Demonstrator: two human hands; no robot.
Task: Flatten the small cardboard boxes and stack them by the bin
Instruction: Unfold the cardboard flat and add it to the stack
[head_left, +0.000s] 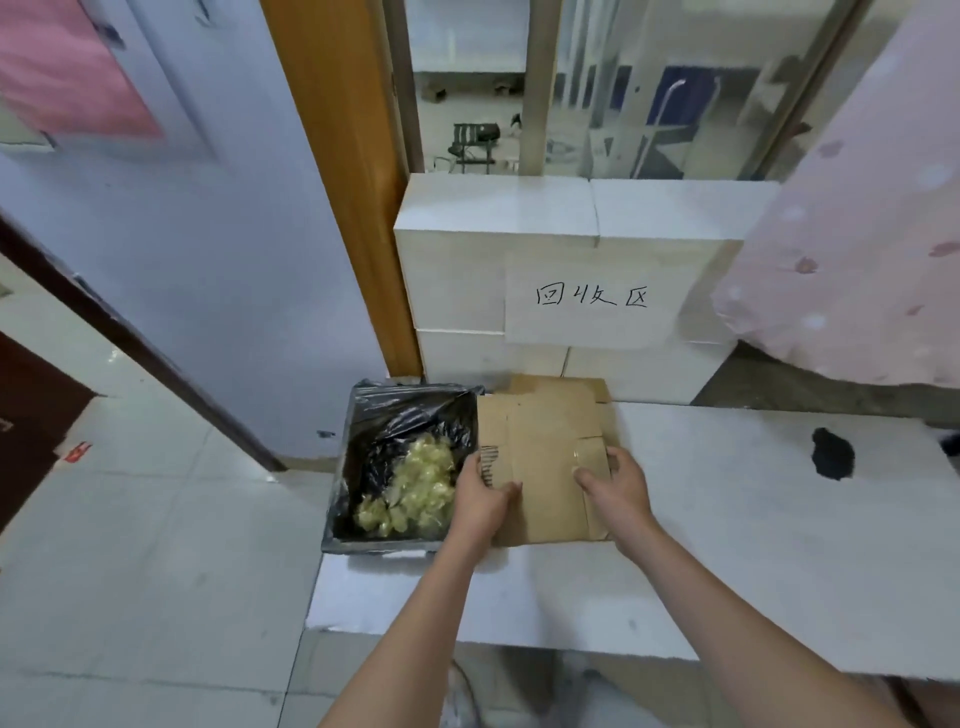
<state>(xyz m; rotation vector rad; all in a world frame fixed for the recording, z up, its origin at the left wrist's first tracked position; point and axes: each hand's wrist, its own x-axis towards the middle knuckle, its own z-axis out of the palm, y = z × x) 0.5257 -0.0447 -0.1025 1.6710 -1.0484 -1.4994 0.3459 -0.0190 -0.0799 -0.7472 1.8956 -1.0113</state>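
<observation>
Both forearms are reaching out from under the camera toward the bin (410, 467), and I am steering them onto the flattened cardboard box (545, 457) lying just beside the bin, on its window side. That box is sitting on what looks like at least one more flattened sheet, whose edge is peeking out on the side away from me, the whole pile resting on the white slab (753, 545) that runs alongside the bin. I am judging the cardboard as light, stiff across its panels and floppy along its creases, with a dry, slightly slick face, so I am taking it by the two side edges where a thumb can press down and fingers can hook under. My left hand (480, 499) is gripping the edge touching the bin, thumb lying across the top face and fingers curled over the edge. My right hand (615, 491) is holding the far-from-bin edge the same way, thumb on top near a folded flap, fingers wrapped around the side. Both wrists are angled down and inward, palms facing each other across the sheet. Inside the bin a black liner is holding crumpled yellowish wrappers. Beyond the bin, against the tiled ledge, a paper sign (592, 299) with handwritten characters is hanging above the pile.
</observation>
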